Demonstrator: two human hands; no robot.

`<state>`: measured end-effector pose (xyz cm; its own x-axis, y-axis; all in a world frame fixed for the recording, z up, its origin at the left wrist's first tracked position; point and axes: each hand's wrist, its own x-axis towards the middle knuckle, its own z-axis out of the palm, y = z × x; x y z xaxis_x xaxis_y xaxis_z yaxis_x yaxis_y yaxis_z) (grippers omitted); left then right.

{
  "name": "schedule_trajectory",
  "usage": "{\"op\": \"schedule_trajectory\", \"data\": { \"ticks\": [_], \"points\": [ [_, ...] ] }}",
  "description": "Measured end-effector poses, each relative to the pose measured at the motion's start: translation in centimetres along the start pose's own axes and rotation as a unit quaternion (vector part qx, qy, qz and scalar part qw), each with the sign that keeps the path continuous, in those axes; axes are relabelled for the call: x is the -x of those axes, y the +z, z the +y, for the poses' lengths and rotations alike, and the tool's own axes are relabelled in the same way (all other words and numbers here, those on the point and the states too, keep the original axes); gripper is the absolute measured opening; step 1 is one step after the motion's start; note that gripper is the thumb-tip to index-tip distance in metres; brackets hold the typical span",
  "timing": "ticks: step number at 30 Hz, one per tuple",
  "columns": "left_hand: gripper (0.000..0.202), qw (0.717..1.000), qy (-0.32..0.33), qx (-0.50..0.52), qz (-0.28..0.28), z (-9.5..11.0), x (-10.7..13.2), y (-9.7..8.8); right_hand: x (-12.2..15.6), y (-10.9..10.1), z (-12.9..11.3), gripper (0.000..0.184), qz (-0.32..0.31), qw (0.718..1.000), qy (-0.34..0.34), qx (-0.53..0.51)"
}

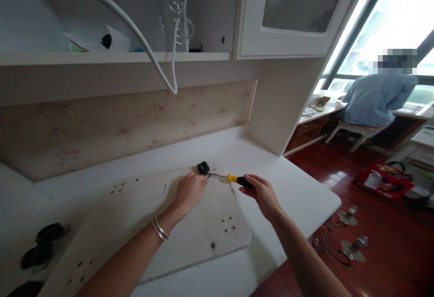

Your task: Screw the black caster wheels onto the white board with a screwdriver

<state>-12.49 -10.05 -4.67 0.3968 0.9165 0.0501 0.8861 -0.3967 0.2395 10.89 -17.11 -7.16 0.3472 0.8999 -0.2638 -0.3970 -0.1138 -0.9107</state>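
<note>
A white board [190,224] with groups of small holes near its corners lies on the white desktop. At its far right corner stands a black caster wheel [203,167]. My right hand [261,194] is wrapped round the handle of a yellow and black screwdriver [233,178], whose shaft points left, its tip at the foot of the caster. Close against that foot, my left hand [190,192] has its fingers curled together; what they pinch, if anything, is hidden. A thin dark screw-like piece [164,189] lies on the board left of this hand.
Several black casters [37,254] lie at the lower left. Above is a shelf [118,58] with a plastic bottle [171,21] and a hanging white cable [149,53]. Metal fittings [353,248] and a red box [383,179] are on the floor. A person [376,98] sits by the window.
</note>
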Motion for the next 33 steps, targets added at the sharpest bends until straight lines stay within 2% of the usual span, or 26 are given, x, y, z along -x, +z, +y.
{"op": "schedule_trajectory", "data": {
  "ticks": [7, 13, 19, 26, 33],
  "points": [
    [0.027, 0.998, -0.027, 0.05, 0.023, -3.1, 1.8, -1.0, 1.7, 2.4, 0.5, 0.022, -0.044, 0.999, 0.013, 0.008],
    [0.026, 0.991, -0.052, 0.11, 0.054, -5.3, 4.8, -1.5, 4.3, 4.3, 1.5, 0.038, -0.071, 0.997, 0.007, 0.012],
    [0.028, 0.979, -0.081, 0.162, 0.097, -8.2, 10.0, -2.2, 8.0, 7.3, 2.7, 0.046, -0.105, 0.994, 0.01, 0.036],
    [0.028, 0.949, -0.164, 0.218, 0.158, -13.4, 17.1, -2.3, 12.1, 12.4, 5.1, 0.05, -0.184, 0.979, 0.01, 0.09],
    [0.032, 0.922, -0.22, 0.23, 0.221, -17.1, 23.9, -3.1, 15.6, 17.5, 7.6, 0.052, -0.247, 0.96, 0.012, 0.132]
  ]
}}
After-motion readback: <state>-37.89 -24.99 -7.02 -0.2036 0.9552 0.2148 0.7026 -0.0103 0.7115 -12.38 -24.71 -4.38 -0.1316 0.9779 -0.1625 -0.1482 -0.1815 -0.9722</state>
